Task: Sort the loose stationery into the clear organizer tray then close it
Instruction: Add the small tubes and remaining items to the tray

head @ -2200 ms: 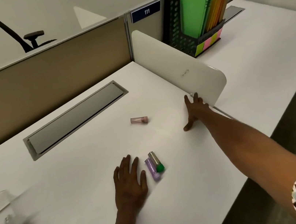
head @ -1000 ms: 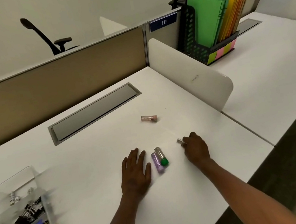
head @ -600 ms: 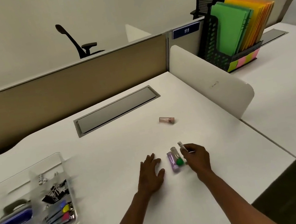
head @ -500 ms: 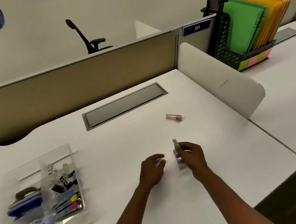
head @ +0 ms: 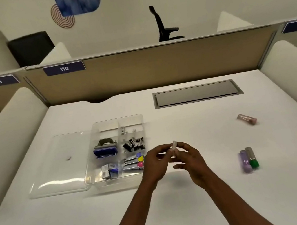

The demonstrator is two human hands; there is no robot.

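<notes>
Progress is partial, judged against the clear organizer tray [head: 96,180] as the reference point. Left of the tray, touching its side, the transparent lid [head: 59,164] lies flat on the desk [head: 195,201]; the tray is therefore not yet closed. Inside the tray, compartments already hold a blue stapler [head: 105,152], black binder clips [head: 133,144], coloured-tipped clips [head: 134,162] and a small packet [head: 110,172] in the near-left cell.

Just right of the tray, both hands meet above the desk. The left hand [head: 154,164] and the right hand [head: 188,159] each have fingertips pinched on one small pale tube [head: 174,145], held upright between them; remaining fingers are loosely curled. This item appears next for filing.

Well right of the tray, three items remain loose on the desk: a pink tube [head: 247,118] further back, and nearer, a purple tube [head: 245,162] lying against a green-capped tube [head: 251,157].

Outstanding, in my judgement: four items to place, then the lid.
</notes>
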